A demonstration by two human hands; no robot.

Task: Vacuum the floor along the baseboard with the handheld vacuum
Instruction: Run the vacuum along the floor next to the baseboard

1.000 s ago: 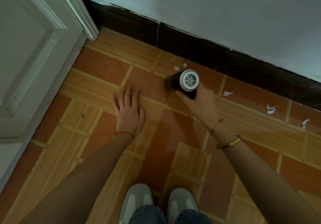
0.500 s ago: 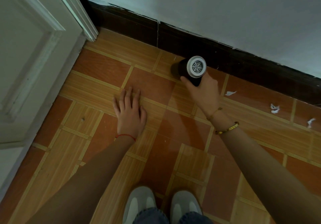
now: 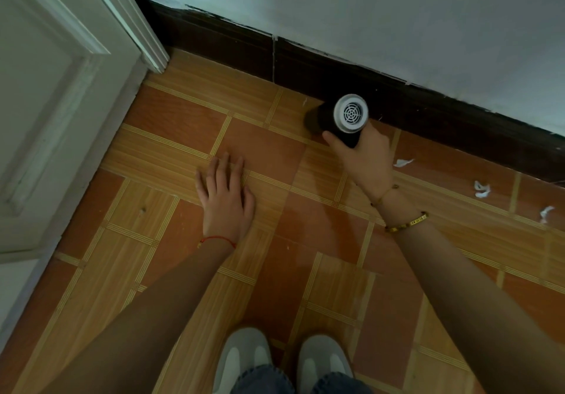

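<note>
The handheld vacuum [image 3: 339, 120] is a short black cylinder with a white round grille facing me. My right hand [image 3: 365, 161] grips it from below, with its far end down on the orange tiled floor [image 3: 269, 152] right against the dark baseboard [image 3: 232, 45]. Its nozzle is hidden behind the body. My left hand [image 3: 226, 198] lies flat on the tiles to the left, fingers spread, holding nothing. White paper scraps [image 3: 403, 162] lie along the baseboard to the right of the vacuum, with two more scraps [image 3: 481, 189] farther right.
A white panelled door [image 3: 52, 103] and its frame [image 3: 143, 33] stand at the left, meeting the baseboard in the corner. The pale wall [image 3: 397, 11] rises above the baseboard. My two grey shoes [image 3: 281, 360] are at the bottom edge.
My right hand has carried the vacuum away from me to the baseboard, over the spot where two small white scraps lay; they are no longer visible. My left hand has stayed flat.
</note>
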